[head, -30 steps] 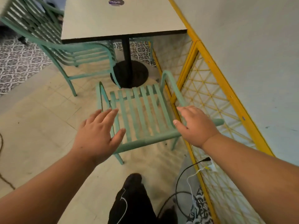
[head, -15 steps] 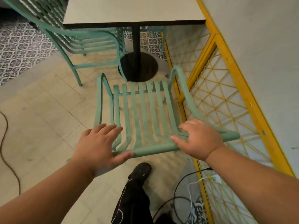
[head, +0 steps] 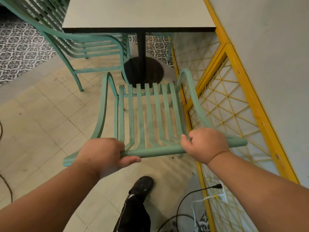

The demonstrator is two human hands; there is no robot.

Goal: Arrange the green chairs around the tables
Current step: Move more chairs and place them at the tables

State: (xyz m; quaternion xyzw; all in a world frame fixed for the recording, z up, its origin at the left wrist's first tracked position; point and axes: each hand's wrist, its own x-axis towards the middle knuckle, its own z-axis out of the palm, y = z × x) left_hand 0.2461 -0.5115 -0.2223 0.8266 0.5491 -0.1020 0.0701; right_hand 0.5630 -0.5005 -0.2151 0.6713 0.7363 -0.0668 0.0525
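Far left: a patterned grey-and-white floor (head: 20, 46) gives way to plain beige tiles (head: 41, 114), dusty and crossed at the edge by a brown cord (head: 6, 186). A stack of green chairs (head: 80, 46) stands beside the table (head: 137, 14), whose pale top rests on a black post and round base (head: 143, 71). Centre: the green chair (head: 148, 114) faces the table, its front slats near the base. My left hand (head: 103, 154) is wrapped around the top rail of its back, fingers curled over, thumb beneath. My right hand (head: 205, 144) is closed over the same rail farther along. Below, my black shoe (head: 142, 185) stands on the tiles. Right: a yellow lattice panel (head: 230, 104) leans along a grey wall (head: 267, 47), just beside the chair's arm; black and white cables (head: 192, 198) lie at its foot. No legible writing appears.
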